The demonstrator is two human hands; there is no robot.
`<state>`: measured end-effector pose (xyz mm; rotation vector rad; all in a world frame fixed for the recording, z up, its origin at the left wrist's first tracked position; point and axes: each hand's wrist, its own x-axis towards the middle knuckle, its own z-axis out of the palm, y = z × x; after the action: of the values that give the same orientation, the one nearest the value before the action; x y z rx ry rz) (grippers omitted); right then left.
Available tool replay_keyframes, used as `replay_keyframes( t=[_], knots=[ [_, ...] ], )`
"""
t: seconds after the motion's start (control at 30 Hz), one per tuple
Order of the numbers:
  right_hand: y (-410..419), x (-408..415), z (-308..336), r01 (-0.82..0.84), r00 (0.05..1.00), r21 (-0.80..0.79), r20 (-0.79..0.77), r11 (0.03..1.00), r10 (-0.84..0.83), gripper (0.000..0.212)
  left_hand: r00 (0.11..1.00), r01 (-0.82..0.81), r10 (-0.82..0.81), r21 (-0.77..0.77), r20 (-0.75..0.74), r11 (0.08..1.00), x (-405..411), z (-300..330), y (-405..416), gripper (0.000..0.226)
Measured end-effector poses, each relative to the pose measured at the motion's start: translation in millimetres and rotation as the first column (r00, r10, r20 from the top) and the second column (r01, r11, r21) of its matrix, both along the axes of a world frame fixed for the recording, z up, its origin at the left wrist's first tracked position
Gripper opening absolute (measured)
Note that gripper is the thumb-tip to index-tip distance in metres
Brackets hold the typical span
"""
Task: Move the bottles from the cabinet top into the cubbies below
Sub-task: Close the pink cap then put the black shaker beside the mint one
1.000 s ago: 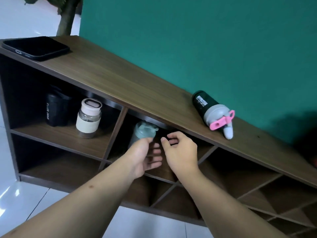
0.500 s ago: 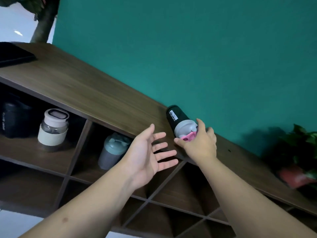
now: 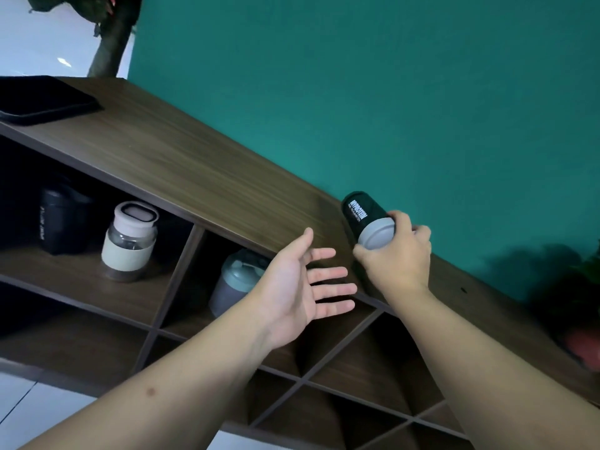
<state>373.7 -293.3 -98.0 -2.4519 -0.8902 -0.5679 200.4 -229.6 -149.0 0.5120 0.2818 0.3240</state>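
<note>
A dark green shaker bottle (image 3: 363, 212) with white lettering and a grey lid stands on the wooden cabinet top (image 3: 181, 167) near the green wall. My right hand (image 3: 397, 254) is closed around its grey lid end. My left hand (image 3: 302, 287) hovers open, palm up, just left of it in front of the cabinet edge. In the cubbies below stand a black bottle (image 3: 60, 219), a cream-sleeved glass bottle (image 3: 130, 245) and a grey shaker with a pale green lid (image 3: 235, 280), partly hidden by my left hand.
A black phone (image 3: 42, 99) lies at the left end of the cabinet top. Several open cubbies (image 3: 357, 362) sit under my arms. A potted plant (image 3: 581, 319) is at the right, a plant trunk (image 3: 110, 43) at the upper left, white floor tiles below.
My right hand went from the cubby up to the dark green bottle and gripped its lid, covering the pink cap. My left hand left the cubby and opened. The view swung right.
</note>
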Motion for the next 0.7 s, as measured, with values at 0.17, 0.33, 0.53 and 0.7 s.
replay_keyframes(
  t=[0.17, 0.33, 0.53, 0.7],
  knots=[
    [-55, -76, 40, -0.121, 0.985, 0.241, -0.093, 0.963, 0.147, 0.075, 0.998, -0.036, 0.038, 0.046, -0.050, 0.998, -20, 1, -17, 0.073],
    [-121, -141, 49, -0.190, 0.937, 0.229, -0.248, 0.955, 0.246, 0.069, 0.994, -0.099, 0.099, 0.027, -0.033, 0.995, -42, -2, -34, 0.065],
    [-139, -164, -3, -0.144, 0.853, 0.156, -0.481, 0.977, 0.203, 0.087, 0.977, -0.012, 0.017, 0.027, -0.214, 1.000, -53, -48, -55, 0.042],
    [-127, -167, -47, -0.290, 0.833, 0.008, -0.490, 0.957, 0.257, 0.106, 0.929, 0.011, -0.058, -0.129, -0.366, 0.992, -48, -94, -54, 0.043]
  ],
)
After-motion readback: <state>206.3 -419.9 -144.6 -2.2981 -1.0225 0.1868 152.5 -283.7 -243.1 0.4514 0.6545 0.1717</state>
